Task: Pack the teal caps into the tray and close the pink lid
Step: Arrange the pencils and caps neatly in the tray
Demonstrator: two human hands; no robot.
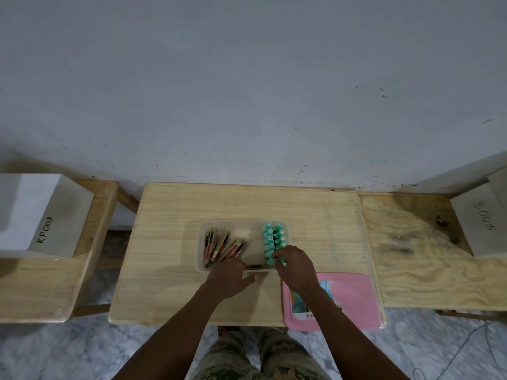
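Both hands work at the tray's point(201, 244) near edge: left hand point(229, 275) spread flat, bracing; right hand point(295, 268) pinching a cap point(282, 261). Two rows of caps point(274, 239) sit packed; lid point(354, 300) lies aside, unclosed.

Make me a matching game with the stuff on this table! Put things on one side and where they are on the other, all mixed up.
Things:
1. teal caps
2. pink lid
3. dark sticks
4. left hand

Places:
A. left part of the tray
B. flat on the table, right of the tray
C. two rows in the tray's right part
D. at the tray's near edge

Pairs: 1-C, 2-B, 3-A, 4-D
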